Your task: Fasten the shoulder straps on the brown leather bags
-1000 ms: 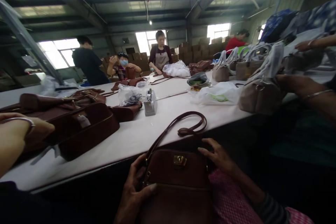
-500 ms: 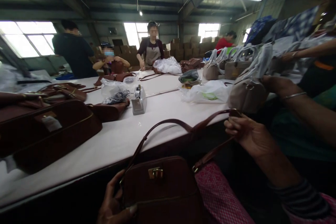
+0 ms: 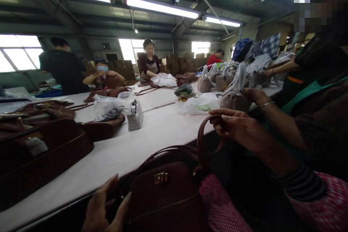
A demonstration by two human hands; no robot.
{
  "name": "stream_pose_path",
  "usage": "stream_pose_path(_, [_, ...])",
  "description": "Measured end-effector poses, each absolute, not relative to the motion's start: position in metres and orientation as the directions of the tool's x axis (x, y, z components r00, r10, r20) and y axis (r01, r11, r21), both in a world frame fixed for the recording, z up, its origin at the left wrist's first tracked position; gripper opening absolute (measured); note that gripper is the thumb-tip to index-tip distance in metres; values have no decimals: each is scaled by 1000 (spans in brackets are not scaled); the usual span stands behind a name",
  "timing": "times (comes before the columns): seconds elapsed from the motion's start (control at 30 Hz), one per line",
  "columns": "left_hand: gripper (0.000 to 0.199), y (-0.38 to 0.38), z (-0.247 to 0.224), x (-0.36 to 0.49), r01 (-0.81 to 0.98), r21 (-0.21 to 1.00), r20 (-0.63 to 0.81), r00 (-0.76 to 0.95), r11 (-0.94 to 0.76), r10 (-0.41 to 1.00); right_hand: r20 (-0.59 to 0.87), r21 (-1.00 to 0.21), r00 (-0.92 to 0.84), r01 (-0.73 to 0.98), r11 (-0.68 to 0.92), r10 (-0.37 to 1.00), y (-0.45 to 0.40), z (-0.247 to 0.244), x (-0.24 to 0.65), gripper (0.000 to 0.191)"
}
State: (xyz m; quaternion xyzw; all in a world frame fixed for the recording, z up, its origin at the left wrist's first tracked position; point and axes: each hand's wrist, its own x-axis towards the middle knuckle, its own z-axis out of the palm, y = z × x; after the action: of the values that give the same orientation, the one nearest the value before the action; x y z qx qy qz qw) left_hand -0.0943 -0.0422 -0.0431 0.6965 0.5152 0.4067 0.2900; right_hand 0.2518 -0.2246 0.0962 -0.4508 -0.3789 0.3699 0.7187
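Observation:
A dark brown leather bag [image 3: 165, 192] with a gold clasp rests low in front, near my pink-sleeved lap. At its left side my left hand [image 3: 104, 206] has thumb and fingers spread, close by the bag's edge. My right hand [image 3: 236, 127] pinches the brown strap [image 3: 201, 141], which is raised in a loop at the right above the bag. Thin strap parts arch over the bag's top.
On the white table [image 3: 152, 137] are a grey tape dispenser [image 3: 135, 116], large brown bags [image 3: 40, 156] at left, plastic wrapping [image 3: 163, 79] and grey bags [image 3: 231, 98] at right. A co-worker's hand [image 3: 255, 96] touches one. People stand behind the table.
My right hand has moved left with the strap, which is now bunched in a tighter loop. My left hand has opened beside the bag. The view has tilted up and turned right.

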Motion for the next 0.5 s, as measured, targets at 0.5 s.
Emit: stream_pose_path(0.5, [18,-19,98,32,-28,422,788,506,-906,351,451,-830,365,507,232,815,-227,125,220,43])
